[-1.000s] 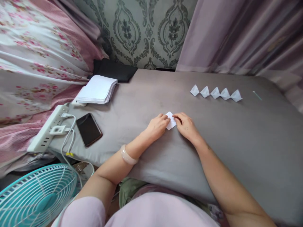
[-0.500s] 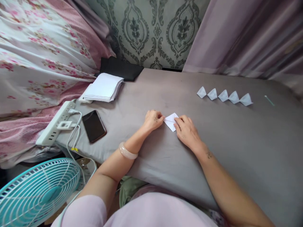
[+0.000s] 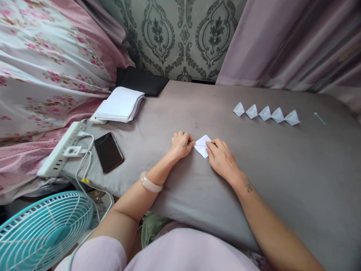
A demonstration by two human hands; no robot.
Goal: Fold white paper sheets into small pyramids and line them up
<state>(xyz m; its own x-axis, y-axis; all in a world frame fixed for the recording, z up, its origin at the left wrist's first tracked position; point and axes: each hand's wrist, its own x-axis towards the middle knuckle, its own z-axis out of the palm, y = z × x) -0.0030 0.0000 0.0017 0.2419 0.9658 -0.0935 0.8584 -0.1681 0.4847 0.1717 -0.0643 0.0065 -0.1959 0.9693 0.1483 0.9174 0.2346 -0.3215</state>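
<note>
Head view: with left hand (image 3: 182, 145), fingers curled, pinching left corner of folded paper (image 3: 201, 146), flat on grey cover (image 3: 175, 107); with right hand (image 3: 222, 156), pressing right side, unable to tell whether pinching. Versus second ago: drawn leftward with left hand, baring more paper.

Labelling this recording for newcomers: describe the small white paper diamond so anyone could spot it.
On the broad grey cloth-covered surface, look between the left hand and right hand. There lies the small, white, creased paper diamond. Five folded white paper pieces form a row farther back, to the right; this one lies apart from them, touched by the right hand.
</note>
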